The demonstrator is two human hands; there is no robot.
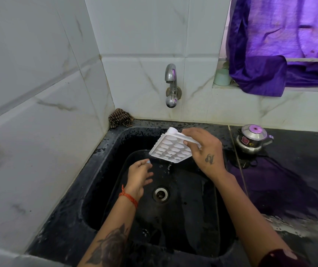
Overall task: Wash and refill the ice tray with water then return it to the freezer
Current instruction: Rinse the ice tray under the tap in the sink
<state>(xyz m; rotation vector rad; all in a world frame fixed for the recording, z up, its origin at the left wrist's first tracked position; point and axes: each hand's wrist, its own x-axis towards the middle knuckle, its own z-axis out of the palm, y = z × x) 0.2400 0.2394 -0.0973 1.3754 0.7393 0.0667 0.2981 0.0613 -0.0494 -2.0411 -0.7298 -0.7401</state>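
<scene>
My right hand (202, 149) pinches the ice tray (170, 149) by its rim over the sink (104, 160); left hand (140, 175) loose, empty. Light, stiff, wet plastic; I judge it slippery.

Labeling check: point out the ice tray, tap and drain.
ice tray (170, 149), head view, middle of its moulded face.
tap (170, 74), head view, upper spout.
drain (161, 193), head view, metal ring in the sink floor.
</scene>
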